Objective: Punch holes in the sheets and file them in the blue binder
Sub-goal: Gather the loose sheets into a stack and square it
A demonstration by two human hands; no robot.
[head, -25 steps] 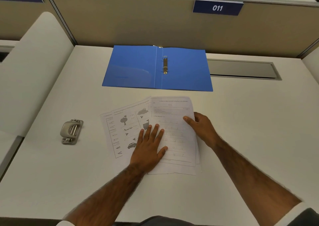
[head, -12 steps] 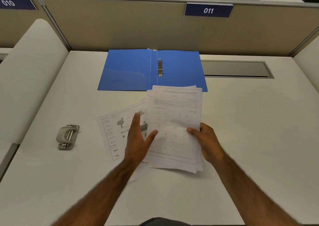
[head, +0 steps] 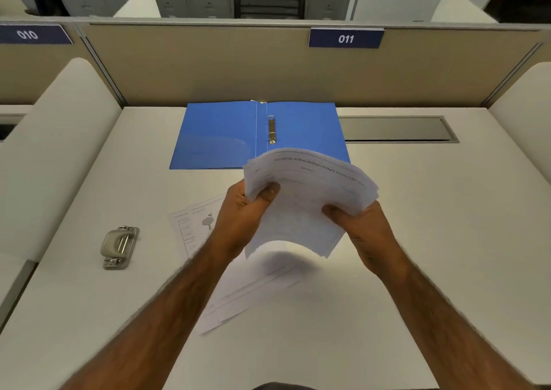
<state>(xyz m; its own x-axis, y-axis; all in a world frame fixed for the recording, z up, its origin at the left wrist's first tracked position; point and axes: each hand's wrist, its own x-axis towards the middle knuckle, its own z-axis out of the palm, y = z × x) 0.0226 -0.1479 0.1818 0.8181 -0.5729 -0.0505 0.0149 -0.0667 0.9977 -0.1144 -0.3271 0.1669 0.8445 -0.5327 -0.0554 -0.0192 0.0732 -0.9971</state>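
Two hands on the paper; head view only. Left hand (head: 243, 213) grips the left edge of a stack of sheets (head: 307, 201), thumb on top, fingers curled under. Right hand (head: 368, 231) pinches the right edge the same way. The stack is held clear of the table (head: 432, 240) at centre frame, and its far edge overlaps the near edge of the blue binder (head: 220, 136) in the picture. Sheet edges are fanned, not squared, and the near end bows downward.

Loose sheets (head: 196, 225) lie flat on the table by the left wrist, with more blurred ones at lower centre. Hole punch (head: 119, 246) sits at left of frame, well apart from both hands. The binder lies open and flat at upper centre against the partition (head: 208, 70). Its ring mechanism (head: 272, 130), just right of the spine, holds no paper; cannot tell if the rings are open.

Step, as I judge it: gathering and squaring the sheets, before any punching. Nothing is filed. The next move likely calls for tapping the stack even, collecting the loose sheets, then bringing one long edge to the punch. The stack looks thick and may need splitting.

Orientation: the stack's long axis runs up-down the frame, leaning slightly right, heading end pointing away toward the binder. The binder spine runs up-down, covers spread left-right. The punch's long axis runs up-down, top tilted a little right.
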